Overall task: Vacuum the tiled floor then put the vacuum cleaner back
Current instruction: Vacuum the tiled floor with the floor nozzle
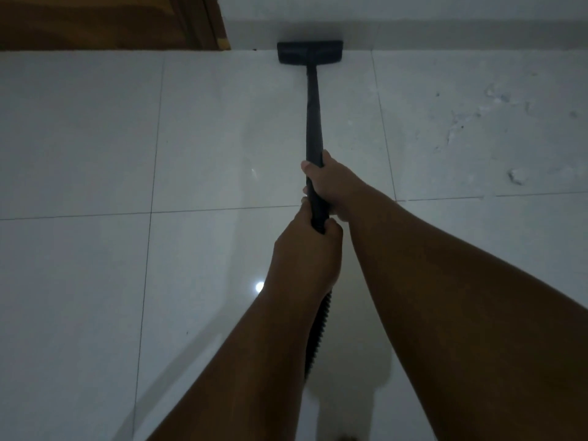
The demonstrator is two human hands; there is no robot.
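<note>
gripping the wand, left hand behind right hand for control, you are holding its head against the 12 o'clock wall.

Floor tiles: glossy, smooth, pale. Vacuum wand: matt black plastic. Hose: ribbed. Door: brown wood.

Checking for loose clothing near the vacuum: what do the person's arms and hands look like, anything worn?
The left forearm and right forearm are bare; no sleeve enters the view. The left hand and right hand wear no gloves, and no watch, bracelet or ring shows. The light is dim, so small items could be missed.
</note>
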